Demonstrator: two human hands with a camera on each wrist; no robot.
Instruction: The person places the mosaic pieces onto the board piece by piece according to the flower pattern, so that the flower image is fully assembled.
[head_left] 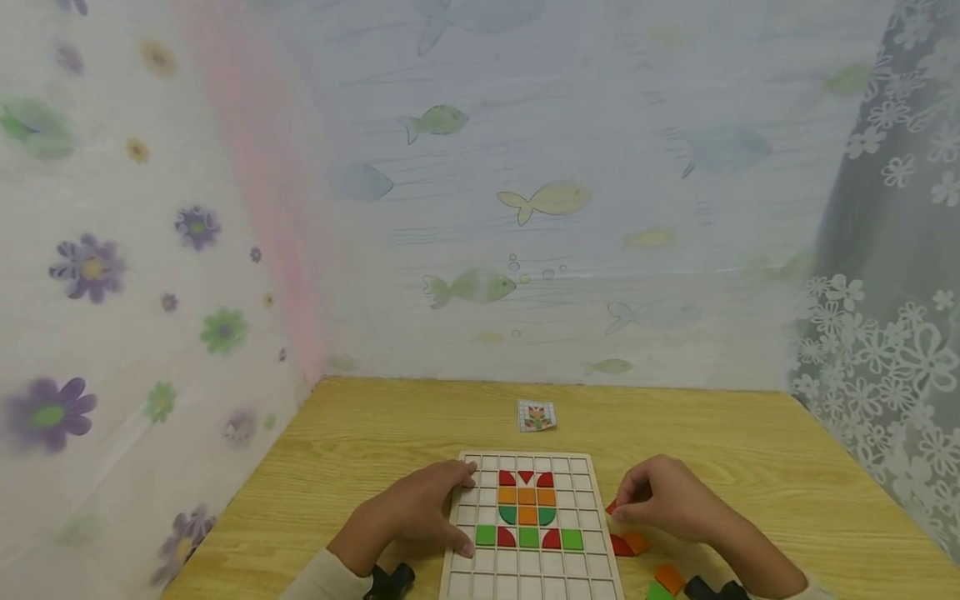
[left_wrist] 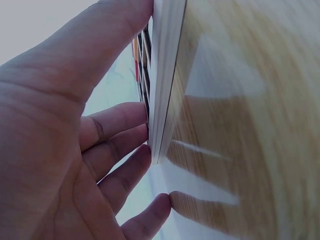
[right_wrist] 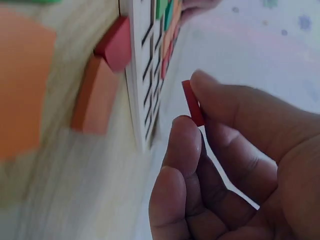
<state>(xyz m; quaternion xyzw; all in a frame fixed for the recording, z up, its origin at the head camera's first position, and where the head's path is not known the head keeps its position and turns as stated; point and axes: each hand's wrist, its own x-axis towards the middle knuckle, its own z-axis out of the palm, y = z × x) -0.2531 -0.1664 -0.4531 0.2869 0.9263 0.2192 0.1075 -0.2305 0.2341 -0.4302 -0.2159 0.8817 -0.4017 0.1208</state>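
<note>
A light wooden grid board (head_left: 486, 586) lies on the table, with red, orange and green tiles set in its cells in a symmetrical pattern. My left hand (head_left: 420, 507) rests at its left edge, thumb and fingertips touching the rim in the left wrist view. Just off the right edge, my right hand (head_left: 671, 498) pinches a small red tile (right_wrist: 192, 102) between thumb and finger; that tile shows edge-on in the right wrist view. Below this hand, a red piece (head_left: 622, 546) lies against the board beside an orange piece (head_left: 636, 542).
Nearer me on the right are another orange piece (head_left: 669, 577) and a green piece (head_left: 659, 592). A small printed card (head_left: 537, 416) with a coloured grid pattern lies beyond the board. Fish-printed and flower-printed sheets (head_left: 555, 200) enclose the wood-grain table (head_left: 375, 433).
</note>
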